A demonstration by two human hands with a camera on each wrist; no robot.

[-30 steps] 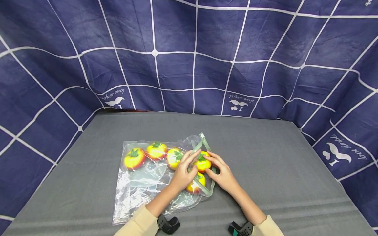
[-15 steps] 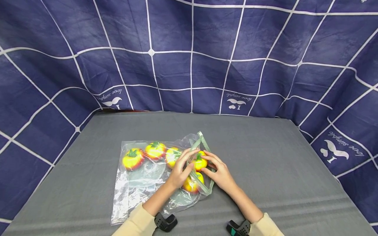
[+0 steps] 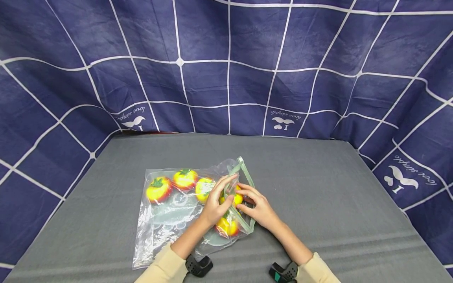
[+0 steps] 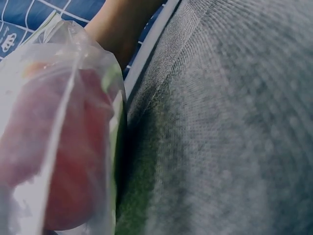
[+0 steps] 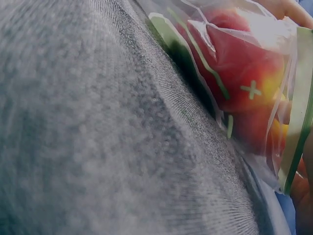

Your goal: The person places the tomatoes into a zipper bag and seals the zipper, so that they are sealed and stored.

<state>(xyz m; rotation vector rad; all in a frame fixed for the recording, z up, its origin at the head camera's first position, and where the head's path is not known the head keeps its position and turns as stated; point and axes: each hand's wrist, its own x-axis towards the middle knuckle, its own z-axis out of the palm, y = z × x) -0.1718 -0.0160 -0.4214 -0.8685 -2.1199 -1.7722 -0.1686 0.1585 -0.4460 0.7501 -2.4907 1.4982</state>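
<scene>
A clear zip bag (image 3: 155, 236) with a pale green zip strip (image 3: 249, 177) lies on the table, its mouth facing right. Inside are several yellow-red tomatoes with green tops, such as the far left tomato (image 3: 159, 190) and the lower right tomato (image 3: 227, 226). My left hand (image 3: 213, 203) grips the bag's upper edge at the mouth, thumb and fingers apart. My right hand (image 3: 260, 208) reaches into the opening, its fingers curled round a tomato (image 3: 238, 197) that is partly hidden. Both wrist views show reddish tomatoes (image 5: 244, 63) through the plastic.
The grey cloth-covered table (image 3: 318, 188) stretches to both sides of the bag. A dark blue curtain (image 3: 212, 86) with white grid lines hangs behind it and at the sides. Black devices (image 3: 199, 267) are strapped to both wrists.
My right hand has moved left with its tomato, deeper into the bag's mouth. The lower right tomato has shifted slightly left and down. The left hand stays at the bag's edge.
</scene>
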